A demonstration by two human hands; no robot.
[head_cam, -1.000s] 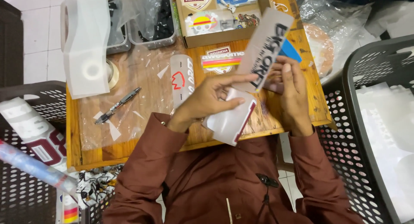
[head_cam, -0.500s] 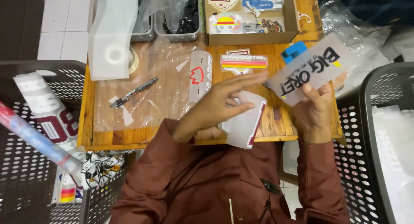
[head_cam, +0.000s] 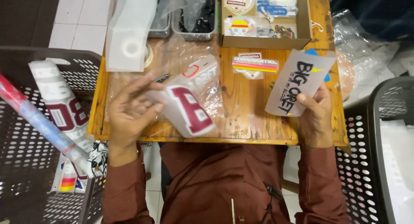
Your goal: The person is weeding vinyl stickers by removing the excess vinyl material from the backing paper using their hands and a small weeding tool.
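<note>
Left hand [head_cam: 129,116] gripping the white sheet with a maroon figure [head_cam: 185,109] by its left edge, fingers curled, above the near-left part of the wooden table [head_cam: 241,107]. Sheet lying tilted over a clear plastic film [head_cam: 189,68] spread on the table; sheet's lower corner reaching the table's near edge. Right hand [head_cam: 315,114] pinching the grey sticker sheet with black lettering [head_cam: 297,81] at its lower right corner, thumb on top, over the near-right part of the table. Grey sheet standing tilted, upper end pointing toward the cardboard box of stickers [head_cam: 263,17] at the table's far edge. Both sheets well apart, with bare table and a striped sticker [head_cam: 255,65] between them.

Differing from half a second ago: left hand having moved from the table's centre out to the near-left, carrying the maroon-figure sheet, now turned so its printed face is showing. Right hand keeping its grip on the grey sheet, now held more upright. Hands no longer close together.

Lying left of the table: a dark perforated basket [head_cam: 26,163] holding rolled printed sheets [head_cam: 56,107]. Standing right of the table: a second dark basket [head_cam: 375,163]. Pen [head_cam: 163,78] lying under the film, just beyond the left hand's fingertips.
</note>
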